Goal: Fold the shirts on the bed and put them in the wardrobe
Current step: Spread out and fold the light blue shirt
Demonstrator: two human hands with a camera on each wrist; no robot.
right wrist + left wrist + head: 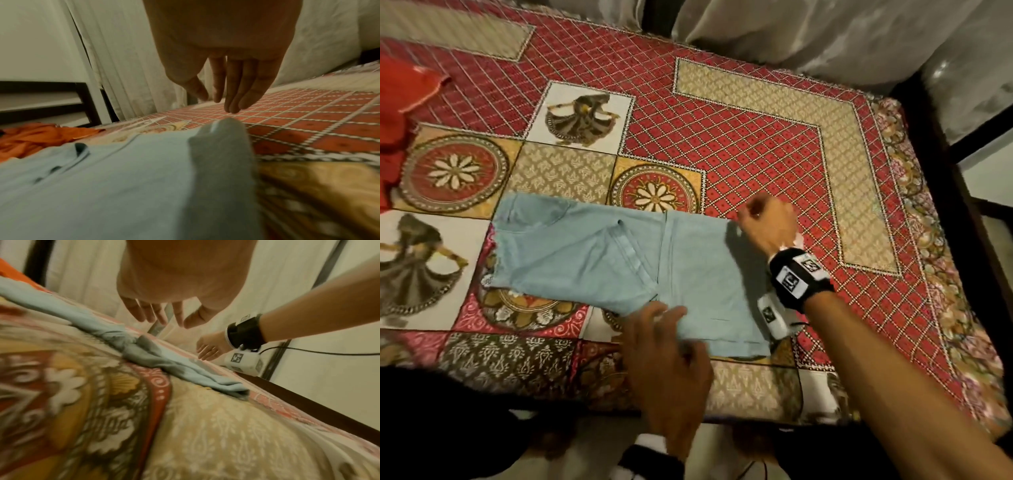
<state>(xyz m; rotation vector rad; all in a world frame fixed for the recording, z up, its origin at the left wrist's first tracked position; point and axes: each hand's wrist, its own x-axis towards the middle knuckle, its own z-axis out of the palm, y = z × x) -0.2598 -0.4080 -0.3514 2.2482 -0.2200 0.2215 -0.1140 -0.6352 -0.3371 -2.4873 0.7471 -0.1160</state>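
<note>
**Next fold on the blue shirt**

Your left hand [667, 346] hovers, fingers spread and empty, over the near hem of the blue shirt [619, 263], half-folded on the bed [756, 144]. Your right hand [767, 222], relaxed, holds nothing. Take both right-side corners together and fold leftward evenly.

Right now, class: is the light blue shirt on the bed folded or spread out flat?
Partly folded. The light blue shirt lies in a narrow strip on the bed cover, with one sleeve doubled over its body.

No readable text anywhere — only black-and-white square markers on the wrist band [798, 274] — no words, no numbers.
</note>
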